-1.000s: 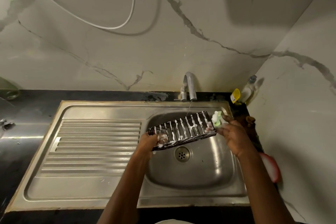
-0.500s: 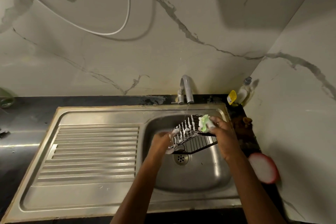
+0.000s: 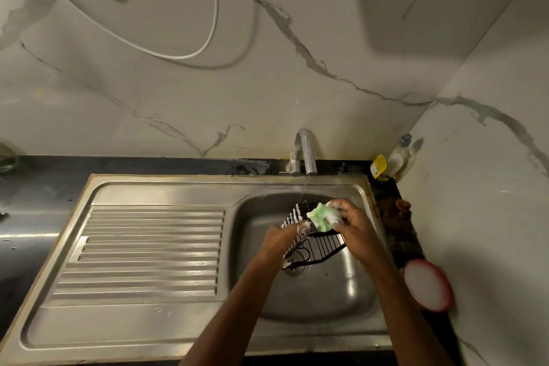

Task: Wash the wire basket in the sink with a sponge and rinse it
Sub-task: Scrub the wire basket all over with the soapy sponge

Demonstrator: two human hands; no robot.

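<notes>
Head view — hands (image 3: 361, 224) apparently grip basket (image 3: 322, 242), sponge (image 3: 320, 217) over sink (image 3: 350, 303).

wire basket (image 3: 315, 242) now turned end-on, sponge (image 3: 321, 216) atop its soapy end

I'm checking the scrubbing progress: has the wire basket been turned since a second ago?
Yes. The wire basket lay broadside across the bowl under the tap; now it is swung end-on above the drain.

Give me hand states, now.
Left hand: grips the wire basket.
Right hand: holds the green sponge against the basket.
</notes>
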